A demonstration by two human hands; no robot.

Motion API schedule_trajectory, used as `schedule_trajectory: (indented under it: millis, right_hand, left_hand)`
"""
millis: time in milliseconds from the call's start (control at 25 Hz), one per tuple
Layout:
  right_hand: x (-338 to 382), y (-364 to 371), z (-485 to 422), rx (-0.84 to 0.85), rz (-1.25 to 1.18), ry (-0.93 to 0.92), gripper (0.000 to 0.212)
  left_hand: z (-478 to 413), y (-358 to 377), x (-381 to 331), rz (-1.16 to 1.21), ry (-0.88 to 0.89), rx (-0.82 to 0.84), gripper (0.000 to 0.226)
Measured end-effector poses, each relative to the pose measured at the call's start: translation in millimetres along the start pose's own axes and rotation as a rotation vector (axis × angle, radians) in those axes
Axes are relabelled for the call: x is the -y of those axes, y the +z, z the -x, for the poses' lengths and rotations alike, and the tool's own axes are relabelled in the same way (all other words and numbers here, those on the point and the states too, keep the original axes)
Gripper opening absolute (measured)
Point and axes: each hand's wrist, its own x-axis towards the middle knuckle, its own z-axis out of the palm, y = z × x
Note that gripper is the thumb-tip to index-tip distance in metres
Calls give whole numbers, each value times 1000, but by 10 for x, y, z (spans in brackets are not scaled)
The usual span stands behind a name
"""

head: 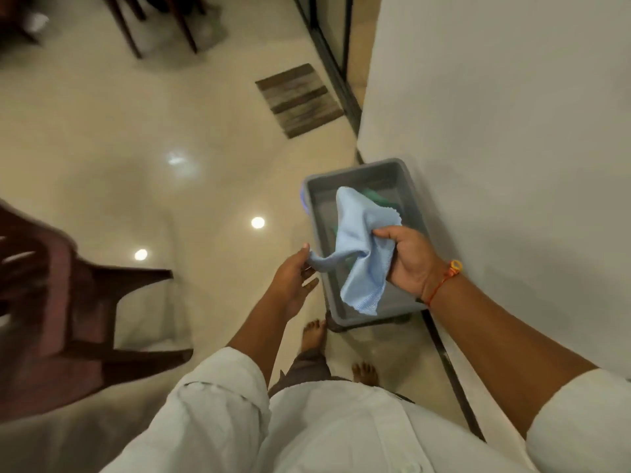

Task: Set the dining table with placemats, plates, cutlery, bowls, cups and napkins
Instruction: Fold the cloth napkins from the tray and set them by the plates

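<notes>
One blue cloth (362,247), perhaps napkin, right hand (409,264) gripping, left hand (293,285) pinching, one tub (355,169)

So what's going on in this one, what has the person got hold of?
A person stands over a grey plastic tub by the wall, holding a light blue cloth above it. The right hand grips the cloth's bunched middle, and the left hand pinches one corner. Something green, probably another cloth, lies in the tub. The blue cloth hangs crumpled, not yet folded.
</notes>
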Motion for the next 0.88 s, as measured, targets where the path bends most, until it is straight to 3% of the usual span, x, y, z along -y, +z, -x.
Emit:
schedule_trajectory:
  millis: [200,440,640,880]
  right_hand:
    - [-319,496,198,263,221,178,31]
    - [-1161,1489,501,636,526,336,33]
    - [-2073,2532,1037,930,937,313,23]
    - [-3257,3559,1575,1149,1191,194,20]
  left_hand:
    - [982,-785,449,296,221,-369,8]
    - [2598,-1850,1098,655,534,-847,7]
    - [3883,-2465,1727,786,687,-1133,14]
    - [4864,-3032,2554,844,783,-1385,14]
